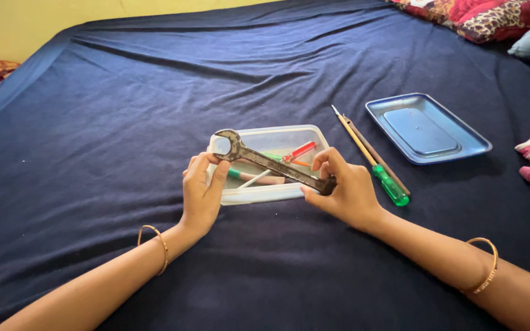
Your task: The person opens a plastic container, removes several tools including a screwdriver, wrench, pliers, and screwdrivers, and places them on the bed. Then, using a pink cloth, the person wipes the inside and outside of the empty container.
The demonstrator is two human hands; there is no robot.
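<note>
Both hands hold a rusty wrench [275, 164] over a clear box [271, 191]. L hand [202, 195] grips the ring end, R hand [343, 190] grips the other end.

Both forearms reaching in from the bottom corners, bare, each with a thin gold bangle at the wrist, converging toward the middle. Left hand [202, 193] upright with the palm turned inward, fingers [199, 164] raised and lightly curled, tips pinched together at the top, thumb [218, 178] pressed up alongside them. Right hand [346, 191] lower and angled leftward, back of the hand facing up, index finger [328, 155] arched high and bent at the knuckle, thumb [311, 195] tucked underneath in a closed pinch, wrist straight in line with the forearm.
</note>
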